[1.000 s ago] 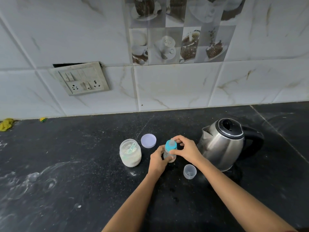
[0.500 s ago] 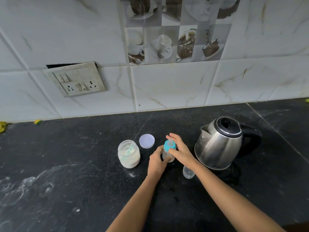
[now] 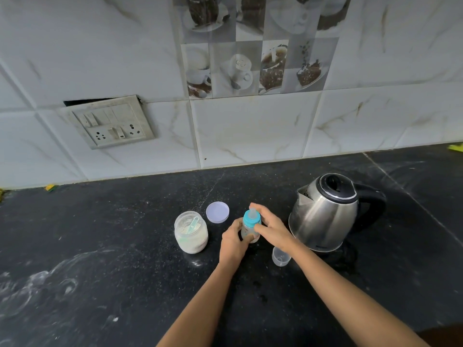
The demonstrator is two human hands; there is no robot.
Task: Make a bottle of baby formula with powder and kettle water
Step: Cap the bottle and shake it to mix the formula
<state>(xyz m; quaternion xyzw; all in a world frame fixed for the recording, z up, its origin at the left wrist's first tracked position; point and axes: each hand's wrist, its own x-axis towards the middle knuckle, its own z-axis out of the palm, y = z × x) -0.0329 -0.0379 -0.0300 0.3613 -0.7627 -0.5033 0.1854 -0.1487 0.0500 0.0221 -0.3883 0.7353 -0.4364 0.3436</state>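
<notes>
The bottle (image 3: pixel 250 227) stands upright on the black table (image 3: pixel 125 259), about midway between its back edge at the wall and its near edge; the left hand (image 3: pixel 234 242) has its fingers wrapped round the lower body while the right hand (image 3: pixel 271 227) pinches the blue collar with thumb and fingertips. Just left stands the open powder jar (image 3: pixel 191 231) with a scoop (image 3: pixel 193 224) inside, its lid (image 3: pixel 217 212) lying behind it — the kettle (image 3: pixel 325 214) is just right of the right hand, a small clear cap (image 3: pixel 280 256) below the wrist
</notes>
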